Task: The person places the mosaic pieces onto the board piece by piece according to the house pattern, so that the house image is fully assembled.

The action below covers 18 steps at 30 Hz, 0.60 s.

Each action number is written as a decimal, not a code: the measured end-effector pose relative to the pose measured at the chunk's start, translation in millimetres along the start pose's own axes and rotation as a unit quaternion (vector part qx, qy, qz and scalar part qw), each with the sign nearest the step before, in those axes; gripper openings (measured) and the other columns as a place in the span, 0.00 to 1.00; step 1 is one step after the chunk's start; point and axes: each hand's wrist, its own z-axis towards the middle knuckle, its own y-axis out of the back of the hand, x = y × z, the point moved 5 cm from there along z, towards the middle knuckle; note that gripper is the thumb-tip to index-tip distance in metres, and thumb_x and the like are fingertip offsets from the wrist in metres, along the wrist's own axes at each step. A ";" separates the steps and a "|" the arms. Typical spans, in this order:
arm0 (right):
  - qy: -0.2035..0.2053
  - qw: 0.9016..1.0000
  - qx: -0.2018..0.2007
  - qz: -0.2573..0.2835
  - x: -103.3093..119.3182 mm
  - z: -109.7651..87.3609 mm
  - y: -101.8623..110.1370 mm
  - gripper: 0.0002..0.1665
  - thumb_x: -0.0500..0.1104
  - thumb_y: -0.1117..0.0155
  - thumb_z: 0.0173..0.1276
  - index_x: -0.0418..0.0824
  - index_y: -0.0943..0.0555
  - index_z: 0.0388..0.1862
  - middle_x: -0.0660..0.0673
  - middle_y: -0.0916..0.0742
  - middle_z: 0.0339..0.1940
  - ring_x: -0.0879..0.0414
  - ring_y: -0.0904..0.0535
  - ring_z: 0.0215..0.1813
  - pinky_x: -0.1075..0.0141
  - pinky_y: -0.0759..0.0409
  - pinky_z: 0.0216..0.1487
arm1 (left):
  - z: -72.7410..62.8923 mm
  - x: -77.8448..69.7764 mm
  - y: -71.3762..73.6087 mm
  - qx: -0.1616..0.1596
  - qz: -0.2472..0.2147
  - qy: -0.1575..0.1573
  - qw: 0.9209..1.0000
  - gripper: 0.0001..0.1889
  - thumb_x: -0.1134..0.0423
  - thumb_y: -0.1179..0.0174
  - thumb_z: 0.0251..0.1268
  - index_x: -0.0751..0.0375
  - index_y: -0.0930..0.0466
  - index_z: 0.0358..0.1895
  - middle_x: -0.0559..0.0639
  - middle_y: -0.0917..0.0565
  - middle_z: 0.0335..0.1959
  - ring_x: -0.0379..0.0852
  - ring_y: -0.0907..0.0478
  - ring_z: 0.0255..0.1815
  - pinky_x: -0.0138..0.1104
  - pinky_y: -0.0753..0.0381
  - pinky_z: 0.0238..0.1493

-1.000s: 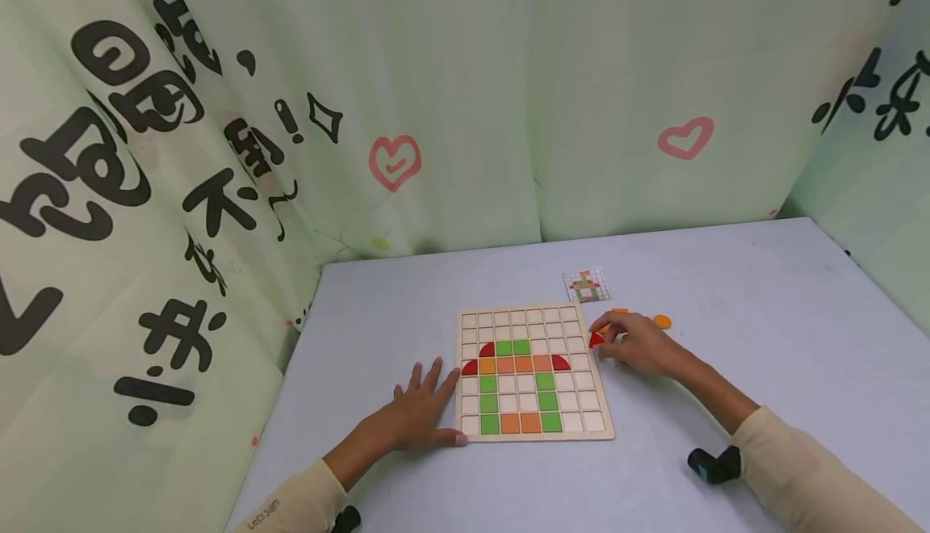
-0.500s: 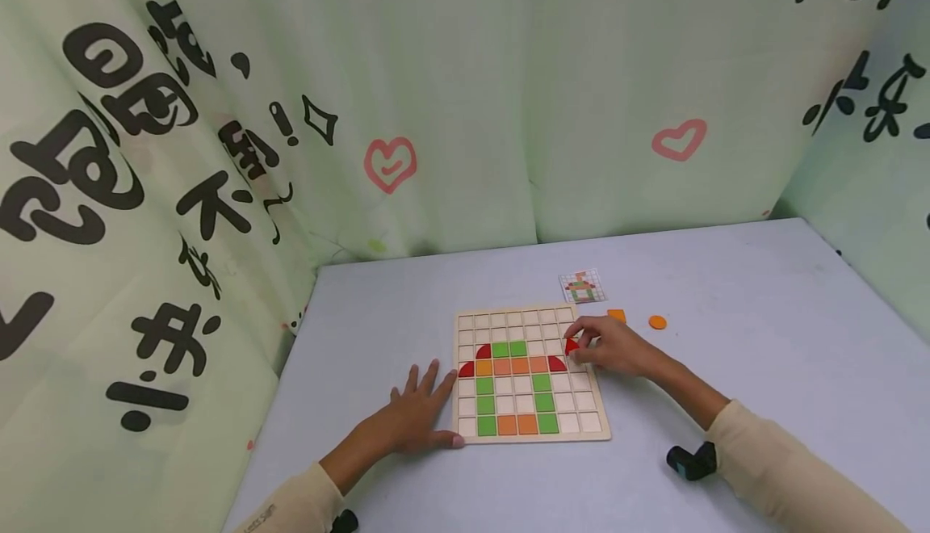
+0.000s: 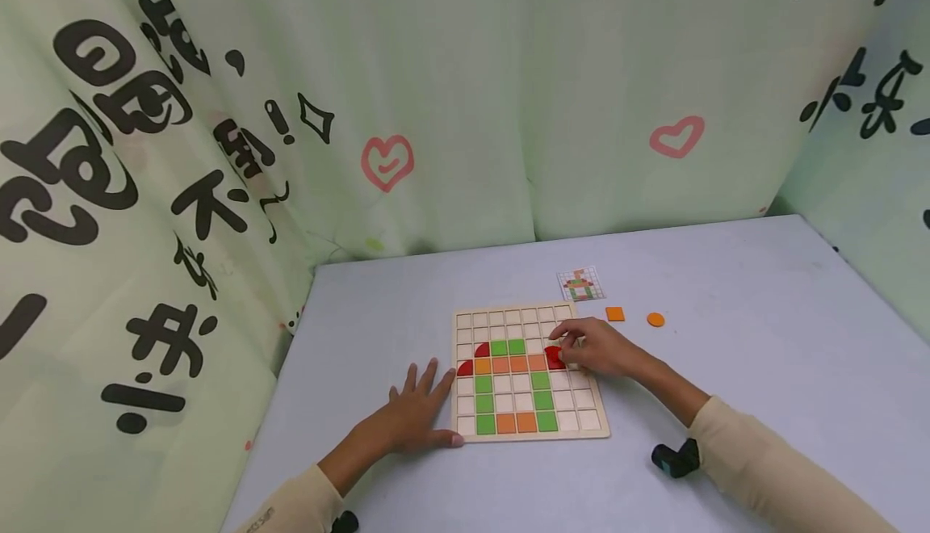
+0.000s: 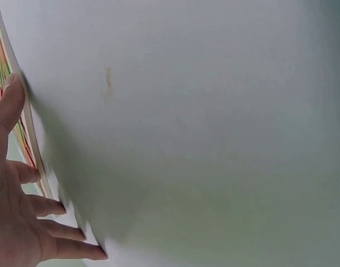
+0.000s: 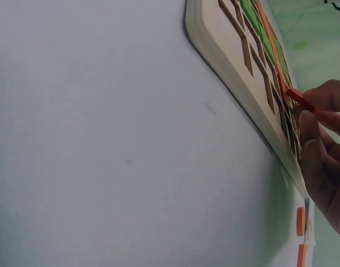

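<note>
A wooden grid board lies on the table, with green, orange and red pieces in several of its squares. My right hand pinches a red quarter-round piece between thumb and fingertips, over the board's right part. In the head view that piece overlaps the red piece at the right end of the orange row. My left hand lies with spread, straight fingers at the board's left edge, thumb at the near corner. In the left wrist view its thumb touches the board's side.
Behind the board lies a small pattern card printed with a coloured figure. An orange square and an orange disc lie right of it on the table. A light green curtain hangs behind.
My right hand has carried the red piece left, from beside the board to above its right part. The orange square is now uncovered. My left hand stays at the board's edge.
</note>
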 end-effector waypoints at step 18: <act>-0.006 0.997 -0.062 -0.043 10.5 11.6 -5.4 0.09 0.36 0.36 0.67 0.43 0.12 0.42 0.50 0.14 0.32 0.56 0.25 0.35 0.67 0.27 0.32 | 1.4 0.6 -1.2 0.000 -0.001 0.002 1.000 0.56 0.30 0.34 0.52 0.47 0.49 0.81 0.60 0.51 0.83 0.73 0.56 0.80 0.73 0.42 0.66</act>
